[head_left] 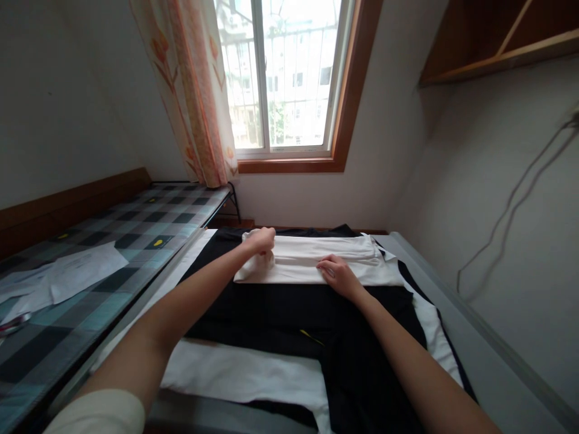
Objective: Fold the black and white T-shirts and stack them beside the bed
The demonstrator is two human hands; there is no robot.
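Observation:
A white garment (298,247), folded into a long flat strip, lies crosswise on black cloth (271,310). My left hand (262,241) is closed on the left end of the garment, where the fabric bunches; its fingertips are partly hidden. Further right, my right hand (337,274) rests on the strip's front half with its fingers loosely stretched along the fabric. The garment's kind cannot be made out from this folded shape. Closer to me, a white cloth band (246,371) borders the black cloth, which carries a small yellow mark (312,337).
On the left, a checkered bed surface (136,223) holds white papers (85,271). A flowered curtain (190,90) hangs beside the window (294,78). A grey edge (488,328) runs along the right wall. Up on the right is a wooden shelf (502,66), with a cable (511,199) below.

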